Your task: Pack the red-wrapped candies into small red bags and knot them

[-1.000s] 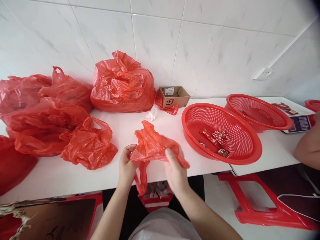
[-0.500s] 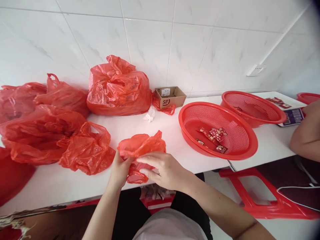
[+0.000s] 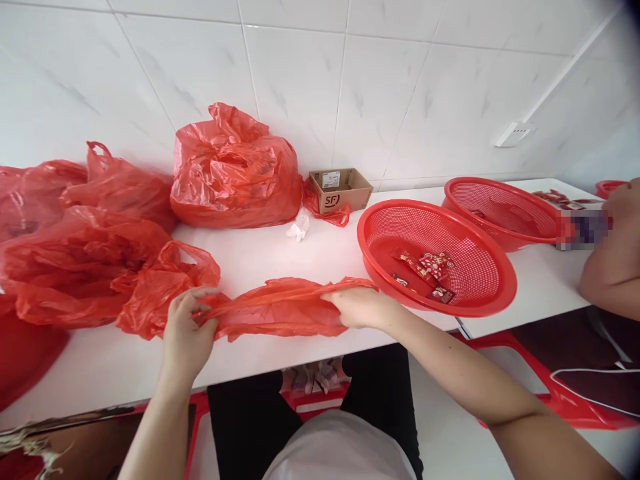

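Here, we hold a thin red bag (image 3: 280, 310) stretched sideways between both hands, low over the front of the worktop (image 3: 255, 250), probably because such limp film only opens out under a pull from each end. Our left hand (image 3: 187, 340) pinches its narrowed end between thumb and forefinger, the other fingers loosely curled. Our right hand (image 3: 360, 307) reaches in at the other end, likely to spread the film from within; its fingers are hidden, so we cannot tell whether they are spread or pressed together

The big bag (image 3: 235, 173) sits against the tiles, perhaps for support, bulging, glossy and creased. Beside it stands an open box (image 3: 353, 199) of stiff brown card, near a crumpled white tissue (image 3: 299, 225). To our right, the round basket (image 3: 480, 283) of rigid, perforated red plastic lies within easy reach, its flared wall probably containing the small shiny packets (image 3: 435, 265). At our left lies a soft, rumpled heap (image 3: 85, 267) of bags
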A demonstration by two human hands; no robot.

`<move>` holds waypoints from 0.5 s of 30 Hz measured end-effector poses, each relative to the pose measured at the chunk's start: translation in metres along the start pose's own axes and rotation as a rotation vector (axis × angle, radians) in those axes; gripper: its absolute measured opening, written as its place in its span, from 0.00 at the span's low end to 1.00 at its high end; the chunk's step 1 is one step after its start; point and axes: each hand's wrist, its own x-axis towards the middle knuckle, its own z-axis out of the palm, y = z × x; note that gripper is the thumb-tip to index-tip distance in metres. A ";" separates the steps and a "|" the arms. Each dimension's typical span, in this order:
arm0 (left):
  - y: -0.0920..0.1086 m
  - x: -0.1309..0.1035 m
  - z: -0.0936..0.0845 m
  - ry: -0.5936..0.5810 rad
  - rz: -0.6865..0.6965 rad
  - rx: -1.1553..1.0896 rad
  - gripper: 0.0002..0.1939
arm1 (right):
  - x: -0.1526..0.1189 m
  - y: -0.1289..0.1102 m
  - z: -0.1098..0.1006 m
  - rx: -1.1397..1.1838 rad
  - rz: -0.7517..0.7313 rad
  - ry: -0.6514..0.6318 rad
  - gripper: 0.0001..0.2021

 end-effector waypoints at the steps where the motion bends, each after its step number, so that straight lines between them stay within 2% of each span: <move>1: 0.008 -0.005 0.002 -0.001 0.033 0.039 0.17 | -0.004 -0.003 -0.001 0.007 -0.046 -0.016 0.22; 4: 0.053 -0.039 0.011 -0.022 0.224 0.138 0.15 | -0.010 -0.012 -0.003 0.056 -0.122 0.029 0.13; 6: 0.082 -0.066 0.020 0.048 0.406 0.160 0.12 | -0.013 -0.015 -0.005 0.127 -0.093 0.101 0.11; 7: 0.091 -0.077 0.026 0.016 0.503 0.162 0.12 | -0.014 -0.016 -0.006 0.158 -0.082 0.118 0.10; 8: 0.095 -0.084 0.033 -0.072 0.577 0.180 0.12 | -0.014 -0.017 -0.007 0.173 -0.089 0.116 0.09; 9: 0.095 -0.086 0.041 -0.165 0.628 0.209 0.13 | -0.013 -0.019 -0.007 0.166 -0.120 0.099 0.07; 11: 0.081 -0.081 0.057 -0.354 0.628 0.298 0.13 | -0.009 -0.021 -0.008 0.107 -0.239 0.075 0.06; 15: 0.040 -0.047 0.077 -0.525 0.567 0.454 0.15 | 0.014 -0.021 -0.001 -0.022 -0.457 0.180 0.14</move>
